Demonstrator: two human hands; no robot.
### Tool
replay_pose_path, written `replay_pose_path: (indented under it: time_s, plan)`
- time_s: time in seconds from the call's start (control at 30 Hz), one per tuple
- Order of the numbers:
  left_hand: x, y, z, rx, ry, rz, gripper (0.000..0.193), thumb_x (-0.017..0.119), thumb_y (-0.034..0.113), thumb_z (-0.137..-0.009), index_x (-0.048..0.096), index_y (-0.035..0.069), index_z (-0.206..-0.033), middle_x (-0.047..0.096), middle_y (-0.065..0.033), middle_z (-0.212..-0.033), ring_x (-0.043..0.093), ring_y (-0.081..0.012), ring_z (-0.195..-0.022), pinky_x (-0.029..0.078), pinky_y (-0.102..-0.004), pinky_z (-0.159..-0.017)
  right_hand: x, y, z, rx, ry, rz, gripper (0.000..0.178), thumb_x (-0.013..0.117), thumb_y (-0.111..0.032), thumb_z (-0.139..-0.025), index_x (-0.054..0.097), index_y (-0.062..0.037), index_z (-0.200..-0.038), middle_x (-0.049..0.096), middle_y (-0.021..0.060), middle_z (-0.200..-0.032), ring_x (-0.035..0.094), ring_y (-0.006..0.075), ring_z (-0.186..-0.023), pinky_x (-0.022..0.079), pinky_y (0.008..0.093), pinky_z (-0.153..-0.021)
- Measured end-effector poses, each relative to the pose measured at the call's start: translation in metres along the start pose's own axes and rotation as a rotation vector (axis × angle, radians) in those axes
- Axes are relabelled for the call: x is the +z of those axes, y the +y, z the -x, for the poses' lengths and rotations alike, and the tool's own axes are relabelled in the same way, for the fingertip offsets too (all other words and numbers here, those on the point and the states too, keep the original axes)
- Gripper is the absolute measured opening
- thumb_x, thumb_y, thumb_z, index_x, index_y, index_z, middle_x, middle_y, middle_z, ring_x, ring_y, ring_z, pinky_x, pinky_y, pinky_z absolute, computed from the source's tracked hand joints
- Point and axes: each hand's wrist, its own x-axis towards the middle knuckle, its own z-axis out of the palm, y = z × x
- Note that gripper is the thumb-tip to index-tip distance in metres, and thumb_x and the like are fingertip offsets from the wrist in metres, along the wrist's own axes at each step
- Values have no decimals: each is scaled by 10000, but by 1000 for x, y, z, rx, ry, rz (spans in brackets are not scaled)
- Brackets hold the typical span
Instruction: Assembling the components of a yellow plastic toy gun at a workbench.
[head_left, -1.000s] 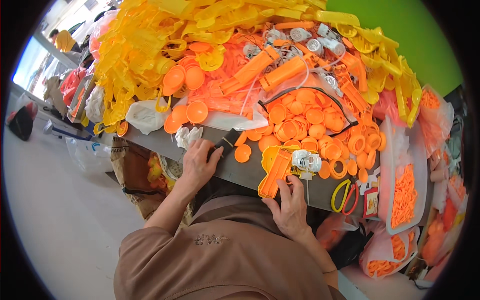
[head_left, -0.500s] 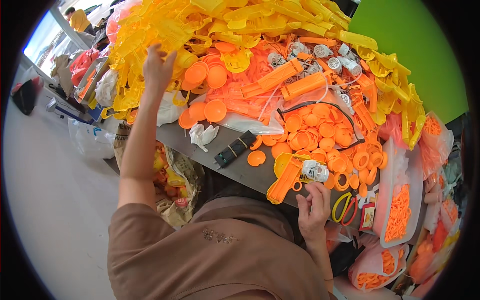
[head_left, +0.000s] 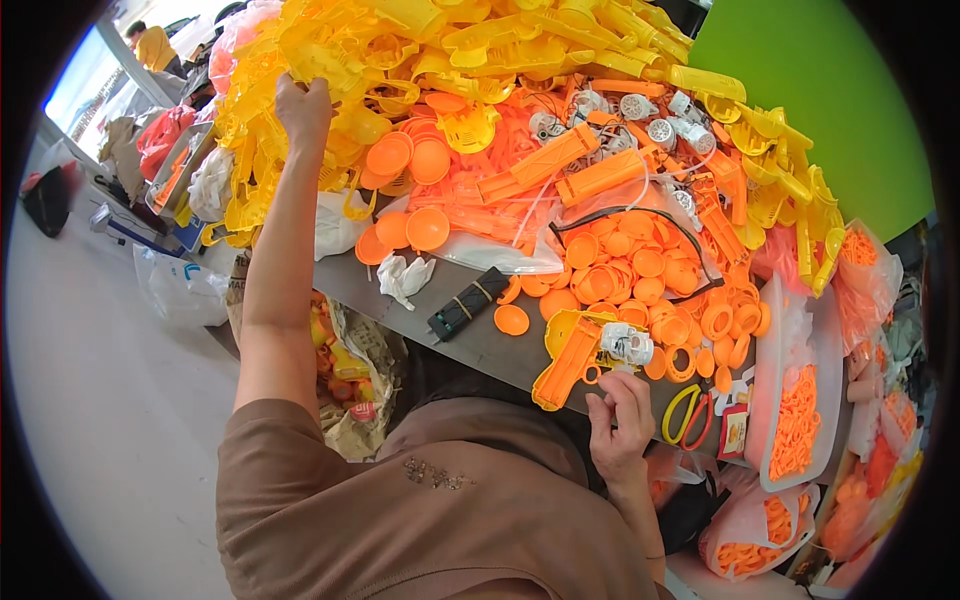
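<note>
Your left hand point(head_left: 305, 112) is stretched out to the upper left of the frame, at the large heap of yellow plastic parts point(head_left: 410, 45). Its fingers are bent down among the parts and mostly hidden, so I cannot tell whether they grip one.

Your right hand point(head_left: 622, 425) is right of centre in the lower half, its fingers loosely curled and the thumb parted from them. The fingertips are just below the white motor unit point(head_left: 628, 343); I cannot tell whether they touch it. That unit sits beside a long orange tray piece point(head_left: 567, 362), and both lie in a yellow shell point(head_left: 562, 328) at the near edge of the dark table point(head_left: 510, 358). A small orange ring point(head_left: 591, 374) is close to your fingers.

Left of the shell, near the middle, you have a black bar point(head_left: 467, 303) wrapped with bands, and a crumpled white tissue point(head_left: 405, 278). Orange caps point(head_left: 605, 280) are piled above the shell. Scissors point(head_left: 680, 410) with yellow and red handles lie to its right.
</note>
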Motion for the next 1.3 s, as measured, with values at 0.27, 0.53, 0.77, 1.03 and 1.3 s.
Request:
replay_pose_path:
  time_s: [0.27,0.53,0.77,1.03,1.3]
  plan:
    - [-42,50,82,146,-88,361,623,526,2,-798,265,28,-1363,621,-127,-887,601,-146,-611,465,-225,-444,-2,0,-19,-113,80,63,261,668,29,-754,587,21,-1001,575,133,-968,550,214,-683,455,275,-557]
    - [17,5,154,70,-256,291,596,511,-61,-781,355,31,-1349,569,-45,-792,531,-77,-616,370,-200,-462,33,14,-65,-205,-98,195,485,713,-49,-707,533,-17,-1156,502,167,-1165,515,332,-1037,432,404,-875]
    - [32,-25,135,57,-451,519,587,518,-84,-772,393,31,-1333,533,1,-748,458,-47,-584,333,-184,-511,23,6,-49,-233,-76,149,470,708,-42,-709,542,-19,-1148,516,155,-1151,522,328,-1022,439,399,-868]
    - [12,38,160,-155,-407,715,545,507,-51,-749,457,19,-1287,632,-81,-841,585,-91,-688,416,-182,-558,16,0,-46,-257,-74,91,470,704,-34,-714,551,-22,-1158,522,152,-1189,532,318,-1027,444,393,-851]
    - [-39,102,212,-189,-1112,494,493,482,-1,-784,489,-8,-1276,648,-84,-863,575,-77,-636,408,-178,-520,-13,14,-92,-483,235,540,402,697,-103,-720,616,-98,-1115,516,165,-1207,523,341,-1037,438,396,-862]
